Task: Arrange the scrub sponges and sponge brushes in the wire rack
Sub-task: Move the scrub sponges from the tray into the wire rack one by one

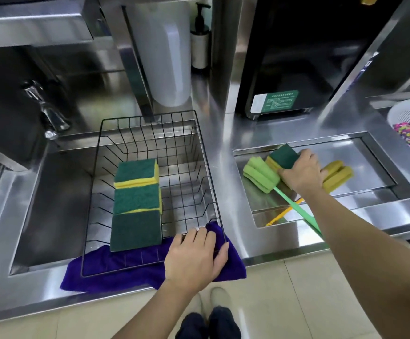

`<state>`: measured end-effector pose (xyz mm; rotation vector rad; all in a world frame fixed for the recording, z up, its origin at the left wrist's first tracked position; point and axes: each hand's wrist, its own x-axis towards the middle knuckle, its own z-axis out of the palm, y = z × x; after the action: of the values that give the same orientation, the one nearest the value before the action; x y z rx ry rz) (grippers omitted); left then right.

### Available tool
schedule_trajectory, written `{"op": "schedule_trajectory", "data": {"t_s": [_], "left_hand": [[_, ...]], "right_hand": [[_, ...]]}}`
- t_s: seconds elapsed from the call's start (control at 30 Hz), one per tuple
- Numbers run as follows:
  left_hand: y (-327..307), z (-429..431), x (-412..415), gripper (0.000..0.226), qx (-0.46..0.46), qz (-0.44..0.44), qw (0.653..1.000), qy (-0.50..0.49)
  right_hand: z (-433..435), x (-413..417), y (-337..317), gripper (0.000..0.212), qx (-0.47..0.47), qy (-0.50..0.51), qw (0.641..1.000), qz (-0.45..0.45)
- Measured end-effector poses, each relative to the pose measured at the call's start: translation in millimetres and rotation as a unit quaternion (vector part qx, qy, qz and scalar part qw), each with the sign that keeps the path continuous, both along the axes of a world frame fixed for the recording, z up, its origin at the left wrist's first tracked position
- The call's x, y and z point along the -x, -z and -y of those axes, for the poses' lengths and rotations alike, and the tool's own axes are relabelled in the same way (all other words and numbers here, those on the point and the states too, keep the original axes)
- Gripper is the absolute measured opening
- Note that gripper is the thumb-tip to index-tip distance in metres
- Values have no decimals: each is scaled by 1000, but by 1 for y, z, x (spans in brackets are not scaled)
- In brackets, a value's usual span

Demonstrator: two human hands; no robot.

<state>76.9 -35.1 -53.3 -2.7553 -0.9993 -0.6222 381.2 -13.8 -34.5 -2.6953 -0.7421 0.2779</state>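
Sponges [137,204] lie three in a row inside the rack [206,172], green side up, just ahead of the left hand [195,258]. They overlap like tiles along the rack's left half, which I take as a way of leaving the other half free for the brushes. That hand is clamped over the rack's near rim, fingers curled on the wire and thumb out on the purple cloth [101,272] beneath, probably to keep the rack from sliding on the steel.

The right hand [301,171] reaches into the shallow tray [370,152] well to the right. It lies palm down, fingers loosely bent, on a fourth sponge [283,155]; whether it has closed on it I cannot tell. Touching it on the left is the green brush [260,176], its handle running back under the forearm. On its right lies the yellow brush [338,176] (its orange handle shows nearer the body). Beyond it, a white colander [404,111] holds coloured bits.
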Motion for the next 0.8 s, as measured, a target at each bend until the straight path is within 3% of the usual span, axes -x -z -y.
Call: {"op": "schedule_trajectory", "data": {"t_s": [0.17,0.3,0.47,0.8], "left_hand": [[-1,1,-1,43,-2,0,1000,-10],[-3,1,1,45,6,4,1000,-17],[-5,0,11,43,11,19,1000,-23],[-6,-22,63,38,-13,33,989,-142]], "right_hand": [[-13,4,-19,60,-151,102,983,1],[-31,17,-36,57,-216,94,972,15],[-62,59,-49,53,-294,-58,954,15],[-122,142,-47,44,-265,-306,914,4]]}}
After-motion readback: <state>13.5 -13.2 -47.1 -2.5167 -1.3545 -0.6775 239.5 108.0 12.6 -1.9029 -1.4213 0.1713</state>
